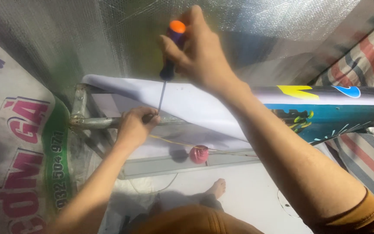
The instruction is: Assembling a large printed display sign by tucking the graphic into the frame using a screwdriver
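A silvery, crinkled foil sheet (87,39) fills the upper half of the view, from ten o'clock round to two o'clock. Below it a white printed vinyl banner (204,108) runs from the centre out to three o'clock, draped over a grey metal tube frame (91,122) whose corner sits at nine o'clock. The right hand (200,54), at twelve o'clock, is clenched around the black-and-purple handle of a long screwdriver with an orange cap (169,56); its thin shaft slants down to the tube. The left hand (133,125), just left of centre, is closed around the tube where the tip meets it. A small red spool (199,154) rests at six o'clock, by a thin yellow wire (174,142).
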